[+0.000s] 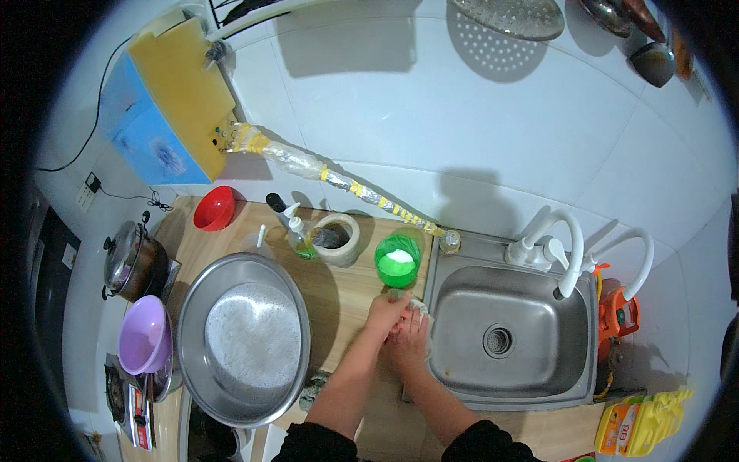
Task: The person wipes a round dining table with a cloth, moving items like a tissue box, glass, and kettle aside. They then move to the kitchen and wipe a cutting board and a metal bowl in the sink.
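My left hand and my right hand are close together over the wooden counter, at the left edge of the steel sink. A pale wet cloth lies crumpled under and around my right hand, which grips it. My left fingers curl over the far end of the bundle, next to a small grey-green piece. What my left palm holds is hidden. Just beyond my fingers stands a green plastic container with something white inside.
Left of my arms is a large steel basin of sudsy water. Behind stand a pump bottle, a stone mortar and a red bowl. A purple bowl and lidded pot sit far left. White faucet overhangs the sink.
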Demonstrator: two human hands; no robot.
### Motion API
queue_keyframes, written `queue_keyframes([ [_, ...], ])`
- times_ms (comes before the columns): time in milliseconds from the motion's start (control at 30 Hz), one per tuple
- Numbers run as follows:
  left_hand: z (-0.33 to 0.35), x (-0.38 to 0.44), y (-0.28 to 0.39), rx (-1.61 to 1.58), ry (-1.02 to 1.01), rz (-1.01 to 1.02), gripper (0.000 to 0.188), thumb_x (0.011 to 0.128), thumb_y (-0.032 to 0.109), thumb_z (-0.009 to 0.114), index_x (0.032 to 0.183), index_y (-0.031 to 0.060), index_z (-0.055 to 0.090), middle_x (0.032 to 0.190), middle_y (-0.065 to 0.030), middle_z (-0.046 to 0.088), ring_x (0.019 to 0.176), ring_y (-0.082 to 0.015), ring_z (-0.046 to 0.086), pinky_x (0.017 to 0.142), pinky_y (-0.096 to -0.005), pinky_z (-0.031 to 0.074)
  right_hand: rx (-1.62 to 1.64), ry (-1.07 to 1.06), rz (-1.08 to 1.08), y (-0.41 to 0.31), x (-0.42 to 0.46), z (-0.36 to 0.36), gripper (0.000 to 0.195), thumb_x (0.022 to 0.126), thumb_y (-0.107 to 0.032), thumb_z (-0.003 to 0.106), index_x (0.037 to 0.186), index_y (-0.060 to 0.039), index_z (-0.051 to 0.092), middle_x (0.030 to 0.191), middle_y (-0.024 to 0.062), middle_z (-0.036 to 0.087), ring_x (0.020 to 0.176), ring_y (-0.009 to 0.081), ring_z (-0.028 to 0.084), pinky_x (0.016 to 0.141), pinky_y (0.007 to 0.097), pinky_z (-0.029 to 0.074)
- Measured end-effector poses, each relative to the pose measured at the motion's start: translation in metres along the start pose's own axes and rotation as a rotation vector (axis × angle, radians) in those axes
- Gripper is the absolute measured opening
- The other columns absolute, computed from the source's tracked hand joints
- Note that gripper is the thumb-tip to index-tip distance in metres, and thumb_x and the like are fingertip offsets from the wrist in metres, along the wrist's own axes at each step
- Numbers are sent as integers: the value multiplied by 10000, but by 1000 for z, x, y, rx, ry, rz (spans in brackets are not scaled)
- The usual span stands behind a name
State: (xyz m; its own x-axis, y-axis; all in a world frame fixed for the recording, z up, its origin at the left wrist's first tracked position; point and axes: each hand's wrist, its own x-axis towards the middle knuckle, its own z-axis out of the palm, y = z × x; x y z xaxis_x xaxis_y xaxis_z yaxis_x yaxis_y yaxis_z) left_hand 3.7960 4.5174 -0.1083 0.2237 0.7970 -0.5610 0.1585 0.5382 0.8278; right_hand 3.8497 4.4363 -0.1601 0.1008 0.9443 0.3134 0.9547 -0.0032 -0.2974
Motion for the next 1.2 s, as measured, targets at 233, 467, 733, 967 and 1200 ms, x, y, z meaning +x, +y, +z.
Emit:
queue_keyframes([
  [233,7,49,31,-164,4,-69,265,823,282,580,887,28,537,648,-74,597,397,-128,436,346,-270,335,-54,50,60,7,19,6,643,710,-412,589,1177,-12,402,1259,261,341,1179,402,321,967,571,225],
  [467,-22,54,7,-104,247,424,189,863,80,468,1028,-7,498,784,-72,584,608,-105,524,531,-234,426,-85,123,51,19,73,11,660,695,-421,617,1171,-6,428,1190,265,418,1125,403,382,962,555,238],
  [733,-43,-42,-81,52,397,589,151,885,75,448,1005,1,503,917,-82,555,833,-145,536,734,-265,434,-92,190,67,36,106,23,598,716,-402,590,1161,-19,477,1191,246,436,1137,397,380,960,547,235],
  [967,-50,-90,-92,561,397,860,139,826,68,485,947,17,530,914,-127,559,808,-281,534,727,-375,411,97,-238,-183,-34,-24,-13,576,779,-331,507,1255,-30,390,1271,212,390,1205,384,318,1009,551,171],
  [1200,32,-138,-120,715,-160,1120,181,763,64,532,943,46,548,889,-135,587,799,-327,539,763,-433,396,-13,-448,-226,-7,-182,-43,428,805,-219,454,1202,-58,448,1252,152,419,1198,333,341,1019,454,232],
])
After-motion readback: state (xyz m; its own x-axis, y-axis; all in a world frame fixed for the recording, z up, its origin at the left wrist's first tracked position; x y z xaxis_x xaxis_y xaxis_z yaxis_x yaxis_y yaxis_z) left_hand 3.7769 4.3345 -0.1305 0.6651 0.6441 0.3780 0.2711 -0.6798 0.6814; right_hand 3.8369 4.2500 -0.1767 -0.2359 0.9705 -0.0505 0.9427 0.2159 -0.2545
